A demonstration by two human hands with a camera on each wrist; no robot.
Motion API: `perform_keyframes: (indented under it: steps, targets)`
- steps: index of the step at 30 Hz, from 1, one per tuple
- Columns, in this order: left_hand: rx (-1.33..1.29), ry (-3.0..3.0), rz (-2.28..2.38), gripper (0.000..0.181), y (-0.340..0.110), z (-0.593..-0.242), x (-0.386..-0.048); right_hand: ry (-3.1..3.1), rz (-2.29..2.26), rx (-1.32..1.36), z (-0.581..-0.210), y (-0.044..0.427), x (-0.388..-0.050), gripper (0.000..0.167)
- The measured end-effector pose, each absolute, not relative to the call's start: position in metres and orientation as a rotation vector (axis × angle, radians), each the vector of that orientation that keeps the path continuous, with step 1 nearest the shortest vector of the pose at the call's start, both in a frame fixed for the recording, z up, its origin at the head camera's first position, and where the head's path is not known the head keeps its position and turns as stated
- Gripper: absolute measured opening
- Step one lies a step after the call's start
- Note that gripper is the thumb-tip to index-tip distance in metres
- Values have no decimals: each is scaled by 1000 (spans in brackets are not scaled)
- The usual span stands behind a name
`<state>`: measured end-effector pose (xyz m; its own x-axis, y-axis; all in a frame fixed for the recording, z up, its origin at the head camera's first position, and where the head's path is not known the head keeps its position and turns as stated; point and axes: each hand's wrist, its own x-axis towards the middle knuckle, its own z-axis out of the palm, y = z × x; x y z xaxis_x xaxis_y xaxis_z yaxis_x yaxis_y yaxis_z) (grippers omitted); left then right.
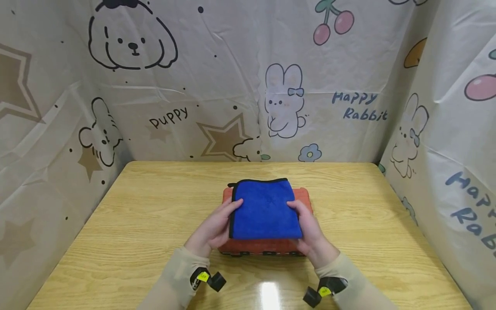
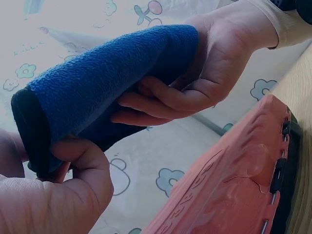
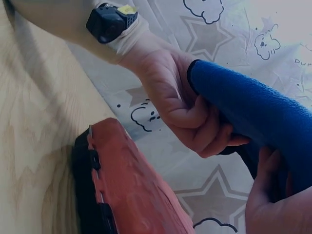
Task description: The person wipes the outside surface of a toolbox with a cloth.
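A folded blue cloth [image 1: 265, 211] with black edging is held up over a red case [image 1: 263, 246]. My left hand [image 1: 217, 224] grips its left side, thumb on top and fingers underneath. On the opposite side my right hand [image 1: 311, 228] holds it the same way. Seen from the left wrist, the cloth [image 2: 112, 73] bows upward, and the curled fingers of the right hand [image 2: 214, 73] are beneath it. From the right wrist, the left hand's fingers [image 3: 209, 131] curl below the cloth [image 3: 258, 102]. A gap separates cloth and case in both wrist views.
The closed case [image 2: 229, 180] has dark latches [image 2: 279, 175] along its front edge and lies on a wood-grain table [image 1: 155, 206]. Printed cartoon sheets [image 1: 217, 86] hang at the back and both sides. Each wrist wears a small black camera [image 1: 217, 281].
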<state>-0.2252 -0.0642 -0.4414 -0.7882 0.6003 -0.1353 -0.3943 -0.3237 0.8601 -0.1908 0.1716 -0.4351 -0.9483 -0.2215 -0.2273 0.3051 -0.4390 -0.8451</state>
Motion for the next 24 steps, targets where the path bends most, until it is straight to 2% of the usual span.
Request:
perform_keyframes:
  steps: [8, 11, 17, 24]
  targets:
    - [263, 1352, 2109, 64, -66, -441, -227, 1625, -2235, 157, -438, 180, -197, 56]
    - [250, 1369, 2106, 65, -68, -440, -227, 1667, -2198, 94, -439, 182, -198, 51]
    - [232, 1398, 2107, 65, -75, -433, -227, 1760, -2200, -8, -441, 184, -201, 21]
    - [192, 1486, 2102, 66, -89, -423, -228, 2011, -2139, 95, -438, 197, -210, 22]
